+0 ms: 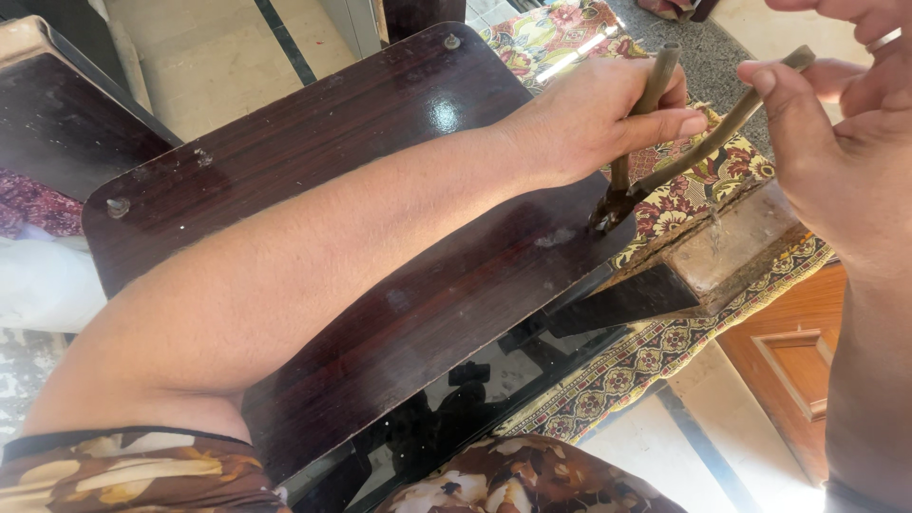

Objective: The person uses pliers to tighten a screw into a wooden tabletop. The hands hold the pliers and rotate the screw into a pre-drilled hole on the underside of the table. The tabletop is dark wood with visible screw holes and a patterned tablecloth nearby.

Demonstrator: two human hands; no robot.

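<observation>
pliers [655, 161], one pair, bite the board [380, 247] edge; left hand [589, 119] and right hand [836, 161] fingers each grip one handle.

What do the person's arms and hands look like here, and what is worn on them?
Both hands, left hand and right hand, are bare, with no gloves. The left forearm is bare up to a short sleeve of brown fabric with a cream floral print.

Sunlit pale tiled floor [214, 57], a wooden cabinet door [793, 366], and a floral patterned cloth [665, 347].
</observation>
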